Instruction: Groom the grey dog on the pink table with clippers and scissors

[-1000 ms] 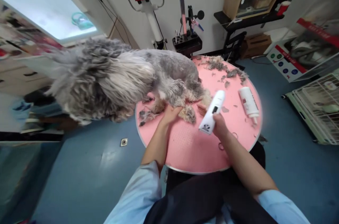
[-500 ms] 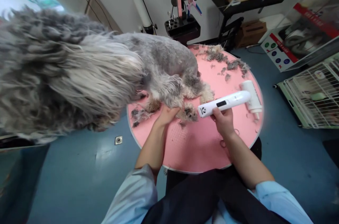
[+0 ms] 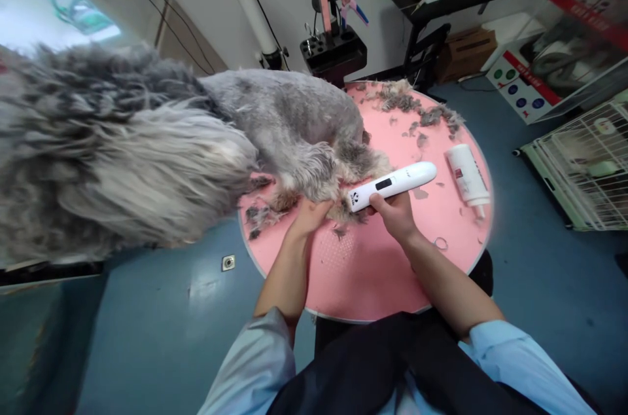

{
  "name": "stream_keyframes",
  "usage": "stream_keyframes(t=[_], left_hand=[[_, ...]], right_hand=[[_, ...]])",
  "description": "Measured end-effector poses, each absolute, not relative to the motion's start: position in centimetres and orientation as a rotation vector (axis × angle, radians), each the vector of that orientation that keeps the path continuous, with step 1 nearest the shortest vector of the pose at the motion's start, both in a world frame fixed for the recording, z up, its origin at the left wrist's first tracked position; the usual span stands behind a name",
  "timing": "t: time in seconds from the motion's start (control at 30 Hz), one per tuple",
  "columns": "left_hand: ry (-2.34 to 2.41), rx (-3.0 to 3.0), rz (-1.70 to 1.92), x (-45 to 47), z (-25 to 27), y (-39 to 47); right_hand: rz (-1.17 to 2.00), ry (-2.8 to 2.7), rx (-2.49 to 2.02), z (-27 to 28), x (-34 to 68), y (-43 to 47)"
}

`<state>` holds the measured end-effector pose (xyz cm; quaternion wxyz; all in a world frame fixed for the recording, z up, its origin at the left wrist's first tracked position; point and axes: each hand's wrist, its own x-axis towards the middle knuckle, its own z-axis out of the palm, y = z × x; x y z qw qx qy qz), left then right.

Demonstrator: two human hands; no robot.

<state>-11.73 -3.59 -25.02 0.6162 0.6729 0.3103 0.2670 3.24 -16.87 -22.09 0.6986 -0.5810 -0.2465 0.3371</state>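
A grey, shaggy-headed dog [image 3: 294, 107] with a short-clipped back stands on a round pink grooming table [image 3: 373, 277]. My left hand [image 3: 312, 215] is closed around one of its front legs, low down near the paw [image 3: 338, 209], with the thumb on top. In my right hand [image 3: 397, 213] is a white hair clipper [image 3: 392, 186] with a black switch, the thumb resting along its side. The clipper's head end is at the fur of the held paw; the blade itself is hidden.
Cut fur [image 3: 402, 101] lies along the table's far edge and near the dog's feet. A white bottle [image 3: 468, 176] lies at the right edge, near a small ring [image 3: 440, 243]. Behind the table stands a black tool holder [image 3: 333, 52]; a wire cage [image 3: 583, 160] is to the right.
My right hand has moved the clipper left, from beside the paw onto its fur. The dog's head has shifted slightly left and down in view. My left hand keeps its hold.
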Motion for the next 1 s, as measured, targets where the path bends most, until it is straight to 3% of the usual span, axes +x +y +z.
stream_keyframes(t=[0.27,1.0], left_hand=[[0.674,1.532,0.665,-11.8,-23.7,-3.6],[0.571,1.577,0.587,-11.5,-22.7,-3.8]], right_hand=[[0.892,-0.468,-1.124,-23.1,2.9,-17.2],[0.621,-0.617,-1.223,-22.5,0.4,-18.1]])
